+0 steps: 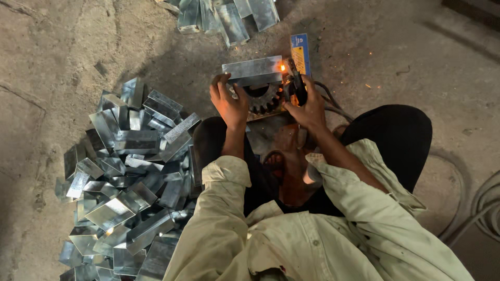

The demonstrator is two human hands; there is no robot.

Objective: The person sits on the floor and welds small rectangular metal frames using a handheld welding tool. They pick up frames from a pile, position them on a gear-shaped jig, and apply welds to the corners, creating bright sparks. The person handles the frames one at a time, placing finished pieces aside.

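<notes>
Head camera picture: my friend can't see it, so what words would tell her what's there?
A person crouching on a concrete floor steadies a folded sheet-metal piece with the left hand while the right hand holds a welding electrode holder sparking at its corner. A gear lies beneath, and a pile of similar metal pieces sits alongside.

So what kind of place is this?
Likely a small metal workshop: the right hand holds a welding tool sparking on a metal piece, folded sheet-metal pieces lie heaped on a bare concrete floor.
</notes>
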